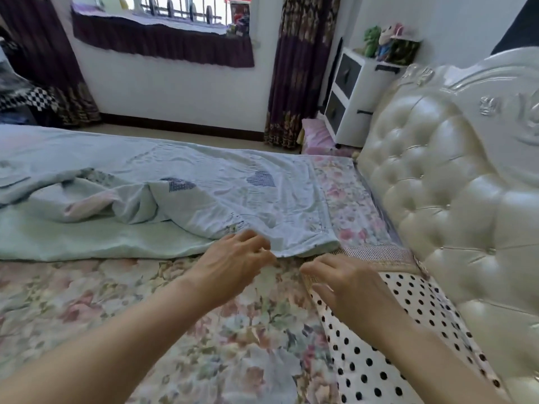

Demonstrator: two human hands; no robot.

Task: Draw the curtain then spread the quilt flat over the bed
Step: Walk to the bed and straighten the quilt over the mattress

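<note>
Curtains are hanging parted beside the bright window. The pale blue quilt is lying rumpled across the bed's far half. The left hand is pinching its near edge; the right hand is hovering loosely open, empty. Spreading seems barely begun.

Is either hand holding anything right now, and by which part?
The left hand pinches the quilt at its near hem, close to the corner. The right hand hovers open beside it, holding nothing.
</note>
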